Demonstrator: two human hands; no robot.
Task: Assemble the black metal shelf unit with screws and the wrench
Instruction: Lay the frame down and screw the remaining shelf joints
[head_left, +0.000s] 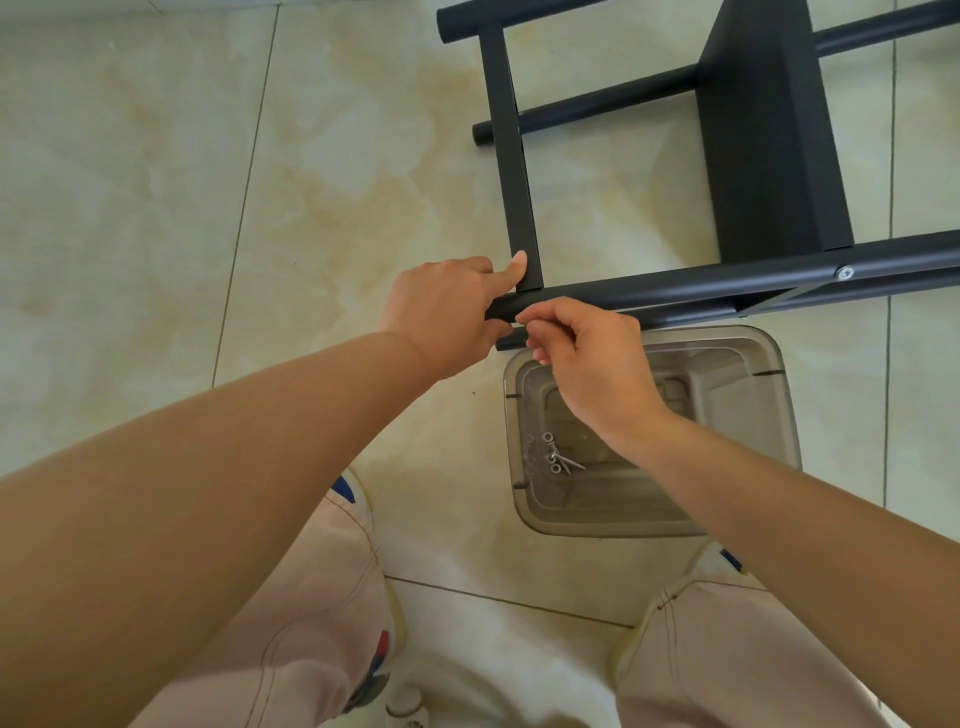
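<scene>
Tiled floor (156, 208), left hand (441, 306) gripping shelf post (727, 283)

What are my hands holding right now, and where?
Left hand grips the black metal tube at its near end. Right hand pinches something there, too hidden to identify.

Shelf unit (737, 156): black metal, lying on its side on the tiled floor (156, 182).
Left hand (447, 312): grips the end of the near black tube (675, 288) — thumb against the flat crossbar (511, 156).
Right hand (587, 358): fingers pinched together at the tube end, just beside the left hand; what they hold is too small to tell.
Plastic bin (779, 415): clear, below the tube — loose screws (558, 457) inside.
</scene>
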